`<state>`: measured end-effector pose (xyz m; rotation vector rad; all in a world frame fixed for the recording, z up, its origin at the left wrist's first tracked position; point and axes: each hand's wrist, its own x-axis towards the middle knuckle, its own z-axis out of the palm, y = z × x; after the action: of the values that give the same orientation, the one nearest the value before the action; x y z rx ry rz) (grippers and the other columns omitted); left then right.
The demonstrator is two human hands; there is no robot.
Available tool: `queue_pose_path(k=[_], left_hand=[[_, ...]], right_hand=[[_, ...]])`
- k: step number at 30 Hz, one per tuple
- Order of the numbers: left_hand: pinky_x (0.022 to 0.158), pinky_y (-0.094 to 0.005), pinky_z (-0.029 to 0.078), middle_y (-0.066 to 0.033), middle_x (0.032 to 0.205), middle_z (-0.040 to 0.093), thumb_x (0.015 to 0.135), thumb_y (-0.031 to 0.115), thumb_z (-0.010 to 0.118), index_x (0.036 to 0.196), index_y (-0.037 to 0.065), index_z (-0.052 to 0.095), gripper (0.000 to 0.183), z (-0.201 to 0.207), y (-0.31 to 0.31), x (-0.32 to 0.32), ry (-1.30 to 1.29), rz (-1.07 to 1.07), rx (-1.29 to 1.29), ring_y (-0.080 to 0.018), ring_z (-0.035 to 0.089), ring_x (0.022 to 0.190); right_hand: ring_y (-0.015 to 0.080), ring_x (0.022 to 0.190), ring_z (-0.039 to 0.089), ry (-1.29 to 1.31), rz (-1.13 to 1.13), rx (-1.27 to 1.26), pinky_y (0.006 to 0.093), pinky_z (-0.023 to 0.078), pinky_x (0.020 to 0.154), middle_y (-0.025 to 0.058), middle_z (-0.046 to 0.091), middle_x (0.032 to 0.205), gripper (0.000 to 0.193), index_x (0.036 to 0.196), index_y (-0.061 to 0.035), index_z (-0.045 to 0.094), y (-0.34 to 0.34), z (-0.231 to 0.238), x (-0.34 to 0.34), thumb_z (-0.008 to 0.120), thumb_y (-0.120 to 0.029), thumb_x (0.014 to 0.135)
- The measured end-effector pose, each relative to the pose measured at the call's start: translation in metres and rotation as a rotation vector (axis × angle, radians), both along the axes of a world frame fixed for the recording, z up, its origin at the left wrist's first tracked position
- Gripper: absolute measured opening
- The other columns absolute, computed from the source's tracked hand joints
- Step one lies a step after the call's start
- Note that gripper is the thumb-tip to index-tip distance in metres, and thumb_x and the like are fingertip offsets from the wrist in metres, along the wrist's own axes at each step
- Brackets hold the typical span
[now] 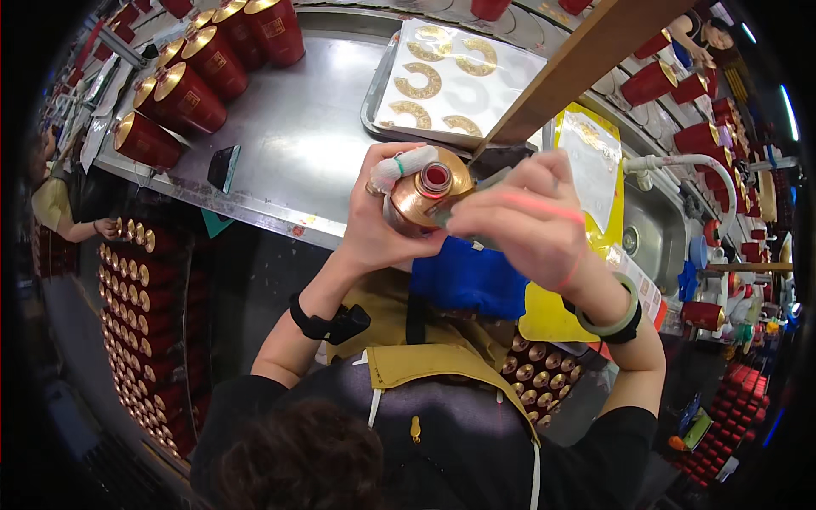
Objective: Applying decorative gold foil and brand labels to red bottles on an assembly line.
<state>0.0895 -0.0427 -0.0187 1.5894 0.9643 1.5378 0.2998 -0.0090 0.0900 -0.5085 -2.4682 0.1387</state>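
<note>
My left hand (371, 212) is wrapped round a bottle (414, 204) with a gold shoulder and an open red neck pointing up. A white finger cover (413, 161) sits on one of its fingers. Close against the right side of the shoulder is my right hand (535, 221), its fingers curled together and slightly blurred. A greyish sliver shows by those fingers, too unclear to name. Beyond the bottle, a metal tray (371, 106) bears a white sheet (463, 92) with several gold C-shaped decals (418, 81). A blue cloth (472, 280) lies just below my hands.
Several red bottles with gold shoulders (191, 98) stand on the steel table (314, 76) at left, near a dark flat object (223, 167). A wooden post (561, 64) slants past the tray. On the right are a yellow board (552, 314), a sink (650, 234) and its tap (680, 161).
</note>
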Motion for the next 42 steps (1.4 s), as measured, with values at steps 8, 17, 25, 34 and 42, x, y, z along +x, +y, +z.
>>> queue_pose_path(k=[8,17,25,34,42], left_hand=[[0.102,-0.0384,0.050,-0.0129,0.130,0.046,0.061,0.016,0.097,0.130,0.003,0.057,0.080,-0.007,0.000,0.002,0.082,0.166,0.085,-0.0271,0.055,0.119],[0.100,-0.0368,0.053,-0.0144,0.129,0.055,0.063,0.013,0.092,0.131,0.002,0.057,0.077,-0.003,0.000,-0.005,0.095,0.072,0.069,-0.0266,0.061,0.118],[0.097,-0.0390,0.052,-0.0136,0.127,0.048,0.062,0.017,0.097,0.137,0.007,0.051,0.088,-0.021,-0.002,0.009,0.012,0.213,0.079,-0.0287,0.057,0.117],[0.098,-0.0377,0.053,-0.0130,0.127,0.057,0.063,0.016,0.096,0.132,0.001,0.054,0.082,-0.005,-0.006,-0.001,-0.017,0.189,0.065,-0.0245,0.062,0.115],[0.103,-0.0389,0.051,-0.0178,0.136,0.059,0.074,0.017,0.090,0.149,0.001,0.043,0.090,-0.018,-0.020,0.020,0.090,0.235,0.095,-0.0306,0.063,0.122]], right_hand=[[0.0115,0.081,0.060,-0.038,-0.001,0.094,0.0316,0.040,0.082,-0.0077,0.072,0.091,0.018,0.090,-0.0179,0.074,0.001,0.008,-0.006,0.068,-0.018,0.072],[0.0122,0.078,0.058,0.004,0.008,0.044,0.0333,0.038,0.082,-0.0088,0.072,0.092,0.018,0.091,-0.0183,0.074,0.001,0.004,-0.004,0.068,-0.019,0.074],[0.0122,0.079,0.058,0.001,-0.003,0.068,0.0323,0.040,0.080,-0.0082,0.072,0.090,0.017,0.087,-0.0173,0.074,0.003,0.014,-0.011,0.069,-0.016,0.070],[0.0129,0.076,0.057,0.019,0.058,0.041,0.0344,0.038,0.081,-0.0065,0.072,0.090,0.021,0.091,-0.0169,0.074,0.005,0.021,-0.016,0.072,-0.012,0.070],[0.0184,0.072,0.057,-0.003,-0.019,-0.106,0.0371,0.041,0.079,-0.0025,0.075,0.084,0.022,0.084,-0.0124,0.076,-0.023,0.009,-0.003,0.080,-0.008,0.063]])
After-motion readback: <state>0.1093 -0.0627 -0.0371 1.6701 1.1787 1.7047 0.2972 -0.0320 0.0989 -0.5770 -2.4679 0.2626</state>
